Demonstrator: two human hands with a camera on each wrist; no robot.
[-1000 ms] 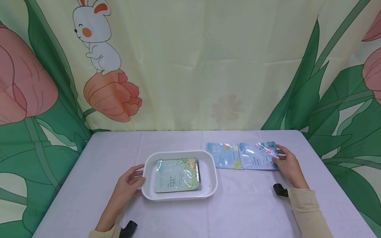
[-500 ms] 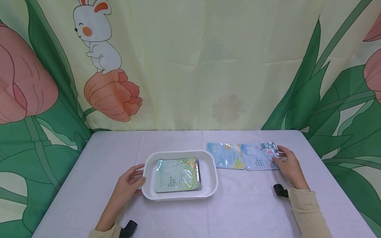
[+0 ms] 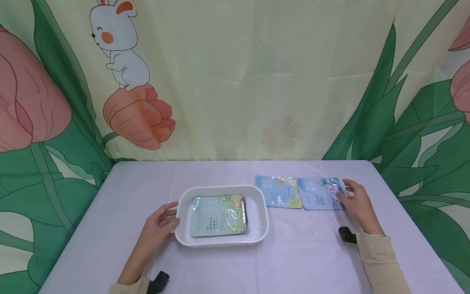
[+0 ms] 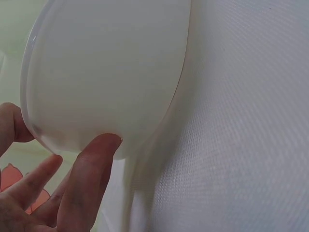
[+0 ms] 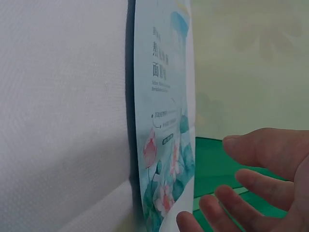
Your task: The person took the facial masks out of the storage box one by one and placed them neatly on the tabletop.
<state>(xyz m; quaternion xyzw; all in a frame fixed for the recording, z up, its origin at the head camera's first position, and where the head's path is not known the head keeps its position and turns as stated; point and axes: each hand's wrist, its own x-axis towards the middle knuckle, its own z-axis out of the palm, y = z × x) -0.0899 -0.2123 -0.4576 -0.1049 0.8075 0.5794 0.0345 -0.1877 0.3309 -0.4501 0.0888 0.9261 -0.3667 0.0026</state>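
My left hand (image 3: 161, 223) rests against the left end of a white plastic tray (image 3: 258, 241). In the left wrist view its thumb (image 4: 94, 164) touches the tray's outer wall (image 4: 106, 72), with fingers at the rim. Inside the tray lies a pale green sheet mask packet (image 3: 218, 216), a darker edge showing beneath it. My right hand (image 3: 358, 204) is beside the right end of a blue sheet mask packet (image 3: 318, 195) printed with pink flowers. Its fingers are spread and apart from that packet in the right wrist view. Another blue sheet mask packet (image 3: 277, 192) lies alongside, touching or slightly overlapped.
A white cloth covers the table (image 3: 293, 253). The tray's right rim stands close to the left blue packet. Behind the table hangs a curtain (image 3: 227, 81) printed with a rabbit, tulips and leaves.
The flowered blue packet has shifted slightly right and now lies flat, let go by my right hand, whose fingers have loosened from its edge. My left hand and the tray have stayed still.
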